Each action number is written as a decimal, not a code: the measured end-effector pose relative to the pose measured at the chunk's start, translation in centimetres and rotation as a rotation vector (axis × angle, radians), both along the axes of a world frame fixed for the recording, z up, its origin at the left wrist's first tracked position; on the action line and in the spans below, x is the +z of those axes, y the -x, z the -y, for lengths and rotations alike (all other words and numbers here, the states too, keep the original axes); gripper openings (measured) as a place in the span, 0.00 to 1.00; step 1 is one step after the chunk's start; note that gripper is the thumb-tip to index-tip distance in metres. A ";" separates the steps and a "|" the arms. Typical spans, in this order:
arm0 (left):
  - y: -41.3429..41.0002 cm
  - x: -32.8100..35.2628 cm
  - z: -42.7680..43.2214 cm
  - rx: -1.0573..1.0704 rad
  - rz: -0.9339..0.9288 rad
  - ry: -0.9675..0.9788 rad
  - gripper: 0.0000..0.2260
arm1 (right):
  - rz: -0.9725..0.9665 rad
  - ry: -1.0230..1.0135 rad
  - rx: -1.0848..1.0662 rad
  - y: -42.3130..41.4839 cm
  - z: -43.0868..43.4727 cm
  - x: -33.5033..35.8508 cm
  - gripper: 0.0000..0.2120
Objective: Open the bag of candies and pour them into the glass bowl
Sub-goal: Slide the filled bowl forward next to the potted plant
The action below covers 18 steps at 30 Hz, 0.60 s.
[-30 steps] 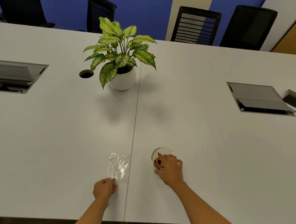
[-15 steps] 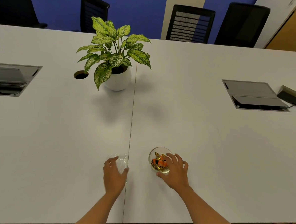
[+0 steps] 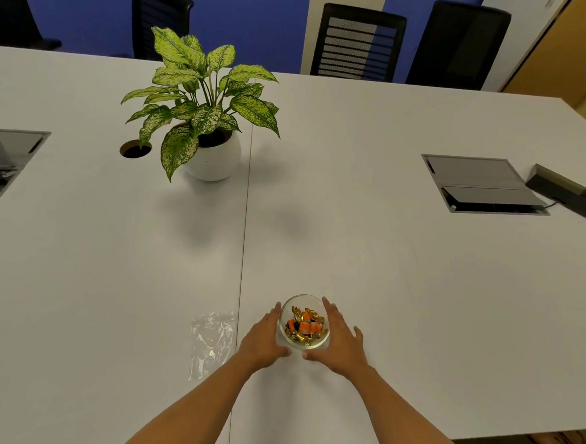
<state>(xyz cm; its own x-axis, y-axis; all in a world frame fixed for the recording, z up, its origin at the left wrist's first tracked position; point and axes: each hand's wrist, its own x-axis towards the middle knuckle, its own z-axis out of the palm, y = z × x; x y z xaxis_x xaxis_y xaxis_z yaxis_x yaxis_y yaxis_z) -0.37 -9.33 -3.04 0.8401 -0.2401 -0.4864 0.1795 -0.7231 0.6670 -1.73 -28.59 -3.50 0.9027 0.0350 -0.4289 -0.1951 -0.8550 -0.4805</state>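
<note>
A small glass bowl [image 3: 289, 306] stands on the white table near its front edge, filled with gold and orange wrapped candies [image 3: 305, 325]. My left hand [image 3: 263, 339] cups the bowl's left side and my right hand [image 3: 340, 343] cups its right side, thumbs nearly meeting in front of it. The clear plastic bag [image 3: 211, 338] lies flat and empty on the table just left of my left hand, with nothing touching it.
A potted plant in a white pot [image 3: 210, 155] stands at the back, left of the table seam. Cable hatches [image 3: 481, 183] are set into the table on both sides, with a dark box [image 3: 564, 190] far right. Black chairs [image 3: 359, 42] line the far edge.
My left hand let go of the empty bag and moved right to the bowl's left side. My right hand shifted from the bowl's top to its right side.
</note>
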 end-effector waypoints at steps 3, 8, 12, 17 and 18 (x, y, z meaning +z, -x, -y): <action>-0.8 0.0 0.4 0.006 0.015 0.017 0.47 | -0.010 -0.070 -0.029 -0.2 0.1 -0.1 0.59; -1.8 -0.6 0.1 0.069 0.016 0.152 0.42 | 0.031 -0.188 -0.071 -0.7 0.3 -0.2 0.59; -3.3 -1.1 -0.4 0.136 0.033 0.204 0.39 | 0.081 -0.289 -0.105 -2.4 0.0 0.2 0.57; -8.9 0.1 -0.5 0.130 0.092 0.217 0.40 | 0.155 -0.419 -0.156 -7.6 0.2 1.6 0.56; -10.7 0.5 -0.4 0.120 0.114 0.221 0.40 | 0.173 -0.443 -0.163 -9.3 0.3 1.9 0.56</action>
<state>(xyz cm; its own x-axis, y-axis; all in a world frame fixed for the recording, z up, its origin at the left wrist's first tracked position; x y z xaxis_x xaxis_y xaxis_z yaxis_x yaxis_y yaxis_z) 10.33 -8.94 -2.58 0.9152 -0.2254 -0.3341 0.1697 -0.5364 0.8267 7.54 -28.90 -1.57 0.9680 0.0328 -0.2486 -0.1946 -0.5270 -0.8273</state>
